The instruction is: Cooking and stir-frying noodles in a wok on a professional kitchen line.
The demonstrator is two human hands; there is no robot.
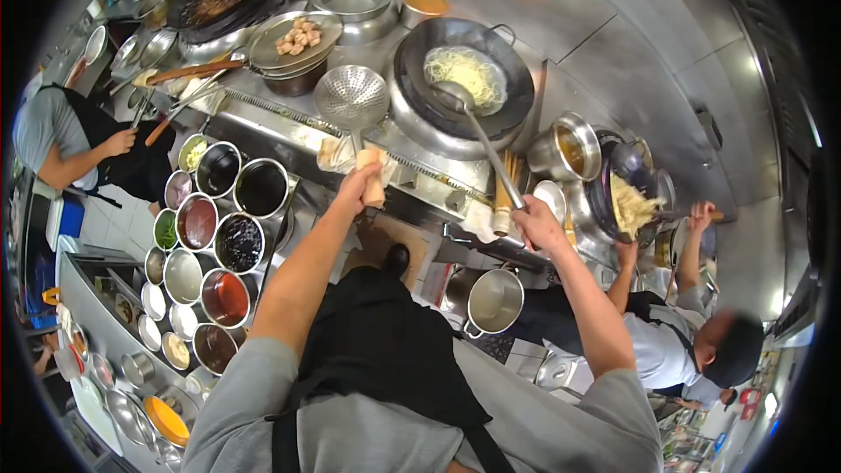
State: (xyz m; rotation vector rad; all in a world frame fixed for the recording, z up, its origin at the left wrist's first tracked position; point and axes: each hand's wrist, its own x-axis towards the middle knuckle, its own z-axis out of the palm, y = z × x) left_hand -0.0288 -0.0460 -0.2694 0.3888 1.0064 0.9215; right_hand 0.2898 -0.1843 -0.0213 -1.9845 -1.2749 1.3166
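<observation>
My left hand (357, 186) is closed round the pale wooden handle of a perforated skimmer (351, 96), whose round bowl hangs over the steel range beside the wok. In my right hand (537, 224) is the long handle of a wok ladle (487, 145). The ladle's bowl rests in a black wok (419, 61) on the burner, at the edge of pale noodles (464, 77) lying in it. A folded cloth (336, 156) lies under my left wrist area on the range's front edge.
Diced meat (299, 36) sits on a strainer left of the wok. Several sauce pots (225, 298) crowd the left counter. At right a co-worker (670, 342) tosses food (632, 207) in another wok; another person (66, 136) works far left. A steel pot (495, 301) stands below my right arm.
</observation>
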